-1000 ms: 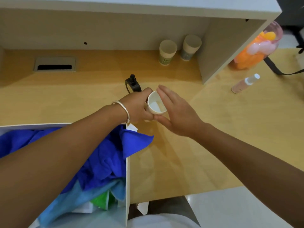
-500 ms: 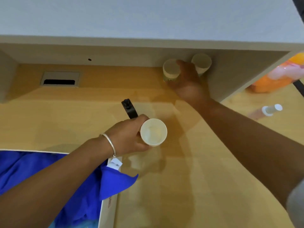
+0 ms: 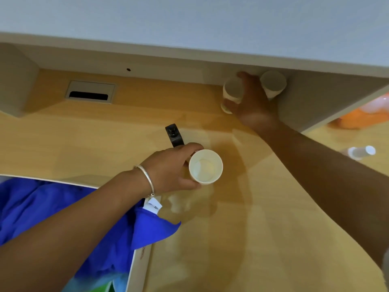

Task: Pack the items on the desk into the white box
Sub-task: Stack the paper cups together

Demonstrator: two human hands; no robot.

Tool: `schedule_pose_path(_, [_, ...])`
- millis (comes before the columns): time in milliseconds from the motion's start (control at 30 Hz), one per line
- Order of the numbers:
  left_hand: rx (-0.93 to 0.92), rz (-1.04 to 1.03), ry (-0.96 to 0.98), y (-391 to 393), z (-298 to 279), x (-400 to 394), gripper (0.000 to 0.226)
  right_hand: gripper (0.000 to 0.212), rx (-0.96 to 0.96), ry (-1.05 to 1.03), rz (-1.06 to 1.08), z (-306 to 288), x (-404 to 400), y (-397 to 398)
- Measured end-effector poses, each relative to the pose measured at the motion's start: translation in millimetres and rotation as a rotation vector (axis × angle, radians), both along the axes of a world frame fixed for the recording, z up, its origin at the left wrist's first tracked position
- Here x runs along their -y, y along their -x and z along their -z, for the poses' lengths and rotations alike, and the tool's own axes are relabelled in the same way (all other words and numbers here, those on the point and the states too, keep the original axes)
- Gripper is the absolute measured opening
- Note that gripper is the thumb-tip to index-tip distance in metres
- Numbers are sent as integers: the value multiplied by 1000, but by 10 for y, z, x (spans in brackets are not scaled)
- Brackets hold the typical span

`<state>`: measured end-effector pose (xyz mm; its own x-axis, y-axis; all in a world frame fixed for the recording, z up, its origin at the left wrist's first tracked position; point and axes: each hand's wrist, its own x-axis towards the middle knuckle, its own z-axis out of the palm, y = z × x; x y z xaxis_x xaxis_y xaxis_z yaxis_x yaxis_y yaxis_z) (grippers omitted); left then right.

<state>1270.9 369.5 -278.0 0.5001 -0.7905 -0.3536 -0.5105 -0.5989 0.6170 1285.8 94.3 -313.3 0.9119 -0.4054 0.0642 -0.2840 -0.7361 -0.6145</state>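
My left hand (image 3: pixel 170 167) holds a white paper cup (image 3: pixel 205 167) above the middle of the wooden desk, its mouth facing me. My right hand (image 3: pixel 252 104) reaches under the shelf at the back and closes around a second paper cup (image 3: pixel 231 91), which is tilted. A third paper cup (image 3: pixel 273 84) stands just right of that hand. The white box (image 3: pixel 140 258) sits at the lower left, holding blue cloth (image 3: pixel 69 209) that spills over its rim.
A black clip-like object (image 3: pixel 174 134) lies on the desk behind my left hand. A small bottle (image 3: pixel 361 151) and an orange-filled container (image 3: pixel 357 119) are at the far right. A cable grommet (image 3: pixel 90 92) sits back left. The shelf overhangs the back.
My right hand left the cup held by my left hand, reached back under the shelf and closed on another paper cup, tilting it. The view moved forward and down.
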Motion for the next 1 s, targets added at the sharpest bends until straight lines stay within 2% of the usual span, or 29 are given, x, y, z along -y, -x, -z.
schedule_pose_path(167, [-29, 6, 76, 32, -100, -25, 82, 77, 89, -57, -21, -568, -410, 678])
schedule_pose_path(367, [-135, -25, 163, 33, -95, -36, 64, 75, 165, -15, -287, -1043, -931, 1339])
schedule_pose_path(833, [-205, -59, 219, 42, -52, -67, 70, 76, 26, 188, -328, -552, -1250, 1460])
schedule_pose_path(1000, [-223, -56, 239, 33, -32, -70, 60, 82, -25, 185, -355, -397, -1297, 1498])
